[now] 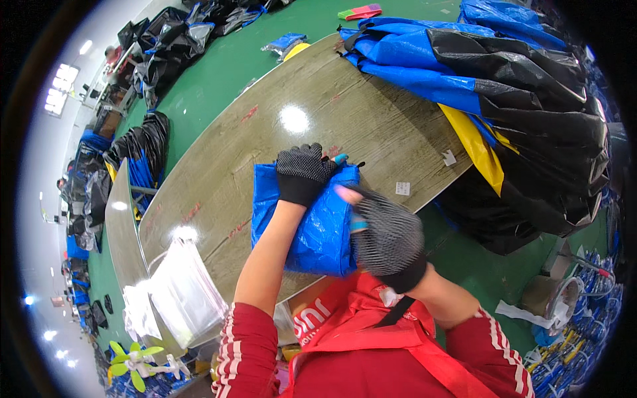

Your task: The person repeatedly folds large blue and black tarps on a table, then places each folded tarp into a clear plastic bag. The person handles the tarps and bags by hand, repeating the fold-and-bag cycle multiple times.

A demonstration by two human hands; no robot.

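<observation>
A folded bundle of shiny blue woven plastic sheet (317,232) lies at the near edge of the table in front of me. My left hand (304,174), in a black dotted glove, rests on its far part with the fingers laid out and the thumb toward the right. Something light blue wraps the thumb tip. At the bundle's right edge is my right hand (390,235), gloved the same way and smeared by motion. Its thumb tip is bare and points left over the bundle. Whether its fingers grip the sheet is not visible.
Large blue, black and yellow sheets (491,86) are heaped over the table's right end. Clear plastic bags (186,288) lie stacked at the left. Small white labels (403,188) lie on the wood-patterned table (265,106). A small green-bladed fan (136,363) stands at lower left.
</observation>
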